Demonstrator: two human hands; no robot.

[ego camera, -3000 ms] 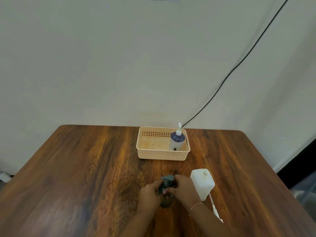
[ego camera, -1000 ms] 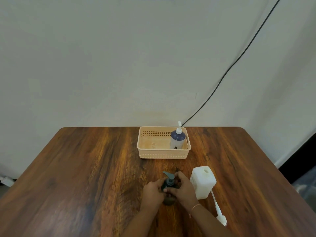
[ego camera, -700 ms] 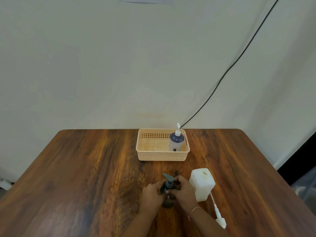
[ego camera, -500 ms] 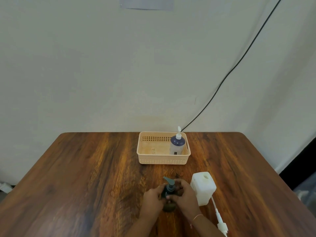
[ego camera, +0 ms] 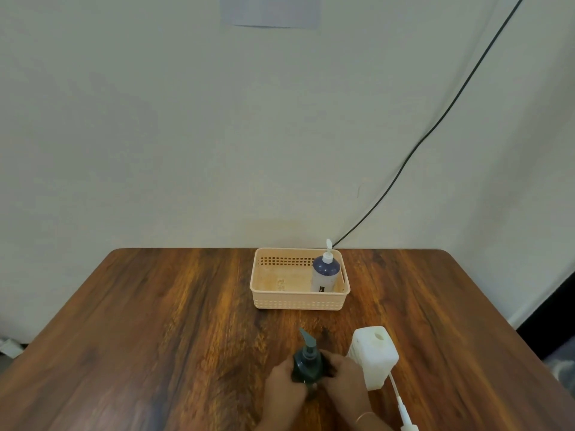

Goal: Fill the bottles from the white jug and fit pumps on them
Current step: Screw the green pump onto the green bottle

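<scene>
A dark green bottle (ego camera: 306, 367) stands on the wooden table near its front edge, with a dark pump head (ego camera: 307, 337) on top, its spout pointing up and away. My left hand (ego camera: 284, 388) wraps the bottle from the left. My right hand (ego camera: 345, 381) grips it from the right, near the neck. The white jug (ego camera: 375, 356) stands just right of my right hand, its top hole uncapped. A second bottle (ego camera: 325, 273), dark blue above and clear below with a white pump, stands in the right end of the peach basket (ego camera: 270, 301).
A loose white pump with a long tube (ego camera: 401, 405) lies on the table in front of the jug. A black cable (ego camera: 435, 126) runs down the wall behind the basket. The table's rounded far corners lie close to the wall.
The view has tilted upward, so the table and hands sit lower in the frame. Both hands stay closed around the dark bottle; the pump spout now points more upright.
</scene>
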